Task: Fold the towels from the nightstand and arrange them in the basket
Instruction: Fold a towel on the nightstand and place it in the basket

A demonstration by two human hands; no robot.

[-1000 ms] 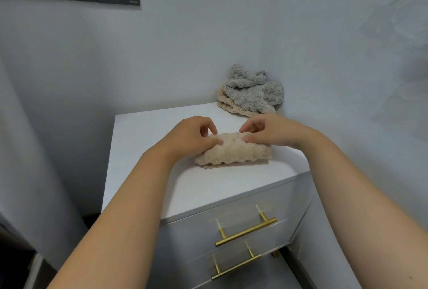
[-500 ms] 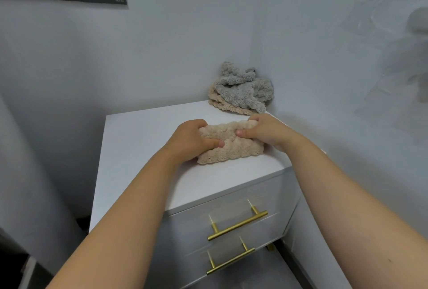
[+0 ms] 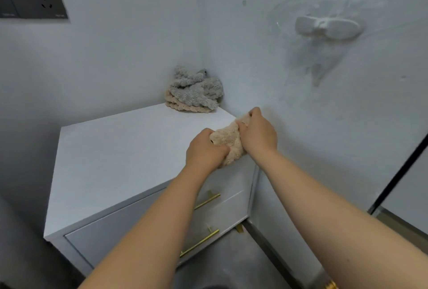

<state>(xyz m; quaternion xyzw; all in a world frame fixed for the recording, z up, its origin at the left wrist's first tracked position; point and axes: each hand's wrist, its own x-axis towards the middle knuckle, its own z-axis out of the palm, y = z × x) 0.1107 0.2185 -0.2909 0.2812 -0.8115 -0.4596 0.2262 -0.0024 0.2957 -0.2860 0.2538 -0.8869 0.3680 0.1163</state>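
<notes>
Near: drawers (image 3: 222,217) under nightstand (image 3: 115,149) front edge. My left hand (image 3: 206,151) and right hand (image 3: 258,134) close together, both clamped on folded towel (image 3: 228,140), fingers curled round its ends. Towel at right front corner, hanging partly past edge; I judge it lifted for carry. Two-hand grip likely keeps fold from springing open. Basket not in view. Wall (image 3: 324,126) just beside right hand, little room there; open top to left. Far corner: pile (image 3: 194,90), grey over beige, unfolded.

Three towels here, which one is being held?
The beige towel over the nightstand's right edge, gripped by the left hand and right hand. The grey towel lies on a second beige towel in the back corner.
</notes>
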